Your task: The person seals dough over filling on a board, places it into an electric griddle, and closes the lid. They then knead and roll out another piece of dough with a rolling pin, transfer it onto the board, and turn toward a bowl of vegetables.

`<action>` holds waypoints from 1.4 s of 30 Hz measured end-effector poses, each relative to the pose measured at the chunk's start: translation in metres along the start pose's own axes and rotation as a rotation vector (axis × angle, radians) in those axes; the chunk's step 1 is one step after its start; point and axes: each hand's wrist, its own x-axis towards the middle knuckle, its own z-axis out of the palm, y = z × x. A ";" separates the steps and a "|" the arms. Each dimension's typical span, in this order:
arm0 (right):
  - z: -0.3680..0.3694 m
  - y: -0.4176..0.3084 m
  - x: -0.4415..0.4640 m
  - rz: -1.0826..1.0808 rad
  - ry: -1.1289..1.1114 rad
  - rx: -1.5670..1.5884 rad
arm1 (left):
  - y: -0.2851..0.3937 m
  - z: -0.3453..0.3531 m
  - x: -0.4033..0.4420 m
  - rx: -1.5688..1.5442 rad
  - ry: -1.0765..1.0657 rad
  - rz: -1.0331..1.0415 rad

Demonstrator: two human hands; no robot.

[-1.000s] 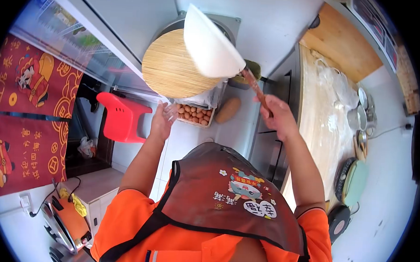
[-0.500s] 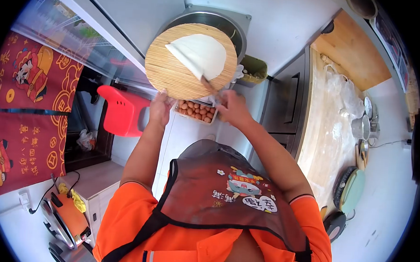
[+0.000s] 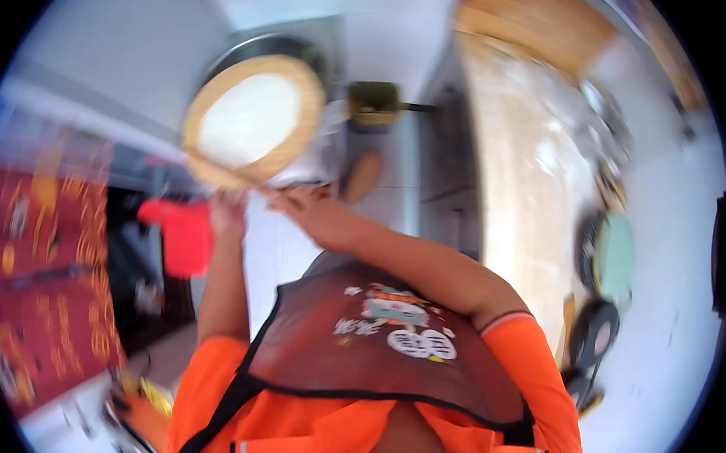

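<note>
White round sheet (image 3: 250, 118) flat on a board (image 3: 310, 95), hiding part of a metal pot (image 3: 267, 42).
Right hand (image 3: 315, 214) pinches a brown stick (image 3: 250, 182) at the board's near edge; left hand (image 3: 228, 210) is at that edge, grip too blurred to tell. A level board should keep the sheet smooth.

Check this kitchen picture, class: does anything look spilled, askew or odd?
White patches, perhaps spilled flour or just glare, stand out against the tan wooden worktop. Otherwise, the dough sheet lies flat on its round bamboo board; blur hides finer detail.
</note>
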 end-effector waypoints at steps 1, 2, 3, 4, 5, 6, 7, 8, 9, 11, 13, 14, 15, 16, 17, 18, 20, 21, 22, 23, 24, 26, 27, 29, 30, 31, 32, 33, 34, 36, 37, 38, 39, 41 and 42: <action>-0.028 -0.002 -0.019 0.121 -0.093 0.076 | -0.005 -0.052 0.009 -0.145 -0.408 -0.124; -0.054 -0.004 -0.034 0.227 -0.176 0.170 | -0.005 -0.026 -0.005 -0.250 -0.490 -0.235; -0.059 0.008 -0.060 0.317 -0.045 0.239 | -0.021 0.009 -0.018 0.009 0.029 -0.252; -0.059 0.021 -0.095 0.391 0.089 0.309 | -0.046 0.041 -0.033 0.300 0.541 -0.231; -0.059 0.031 -0.133 0.489 0.188 0.286 | -0.070 0.057 -0.029 0.613 0.391 -0.334; -0.058 0.040 -0.172 0.586 0.289 0.270 | -0.086 0.064 -0.032 0.922 0.247 -0.408; -0.054 0.043 -0.214 0.706 0.335 0.161 | -0.116 0.063 -0.031 1.171 -0.043 -0.143; -0.032 0.051 -0.255 0.781 0.528 0.037 | -0.134 0.091 -0.021 1.338 -0.127 -0.121; -0.031 0.042 -0.290 0.940 0.573 0.004 | -0.167 0.117 -0.010 1.523 -0.239 0.138; -0.004 0.034 -0.352 1.279 0.615 -0.048 | -0.210 0.226 -0.014 1.486 -0.374 0.009; 0.023 0.014 -0.391 1.394 0.771 -0.170 | -0.264 0.259 0.012 1.798 -0.796 0.592; 0.036 0.006 -0.404 1.480 0.814 -0.171 | -0.287 0.285 0.020 1.788 -0.878 0.602; 0.042 -0.003 -0.411 1.565 0.832 -0.175 | -0.309 0.313 0.030 1.778 -0.965 0.611; 0.054 -0.007 -0.422 1.613 0.810 -0.224 | -0.331 0.345 0.042 1.737 -1.023 0.636; 0.057 -0.010 -0.427 1.647 0.806 -0.280 | -0.356 0.377 0.058 1.693 -1.086 0.656; 0.058 -0.014 -0.428 1.687 0.800 -0.335 | -0.383 0.405 0.079 1.657 -1.154 0.636; 0.065 -0.013 -0.426 1.762 0.748 -0.401 | -0.449 0.457 0.126 1.616 -1.251 0.614; 0.066 -0.009 -0.422 1.804 0.722 -0.433 | -0.484 0.480 0.146 1.614 -1.284 0.613; 0.066 -0.006 -0.417 1.871 0.722 -0.405 | -0.514 0.501 0.160 1.617 -1.270 0.636; 0.064 -0.001 -0.411 1.904 0.739 -0.431 | -0.544 0.524 0.172 1.616 -1.255 0.663; 0.061 0.005 -0.407 1.936 0.754 -0.458 | -0.574 0.545 0.185 1.614 -1.238 0.689; 0.049 0.014 -0.395 2.052 0.820 -0.439 | -0.624 0.569 0.208 1.523 -1.229 0.731; 0.042 0.021 -0.389 2.060 0.856 -0.474 | -0.647 0.581 0.216 1.473 -1.215 0.754; 0.023 0.034 -0.368 2.051 0.943 -0.456 | -0.673 0.594 0.235 1.512 -1.285 0.755; 0.007 0.046 -0.360 2.023 0.996 -0.414 | -0.677 0.596 0.236 1.534 -1.317 0.753; -0.007 0.060 -0.356 1.988 1.048 -0.378 | -0.667 0.601 0.226 1.460 -1.314 0.707; -0.016 0.074 -0.352 1.920 1.110 -0.347 | -0.642 0.608 0.209 1.405 -1.341 0.359; -0.022 0.092 -0.350 1.847 1.204 -0.293 | -0.610 0.616 0.185 1.331 -1.346 0.014; -0.034 0.113 -0.350 1.759 1.293 -0.231 | -0.587 0.615 0.161 1.242 -1.327 -0.337; -0.056 0.166 -0.360 1.541 1.475 -0.165 | -0.554 0.584 0.116 0.690 -1.174 -1.188; -0.078 0.194 -0.361 1.458 1.626 -0.056 | -0.538 0.562 0.093 0.689 -1.167 -1.262; -0.083 0.227 -0.366 1.359 1.689 -0.057 | -0.528 0.547 0.074 0.677 -1.171 -1.319; -0.084 0.266 -0.368 1.296 1.664 0.001 | -0.525 0.537 0.056 0.669 -1.177 -1.364; -0.070 0.287 -0.357 1.234 1.561 0.062 | -0.518 0.521 0.020 0.559 -0.912 -1.382; -0.066 0.285 -0.343 1.232 1.472 0.051 | -0.522 0.519 0.010 0.496 -0.783 -1.365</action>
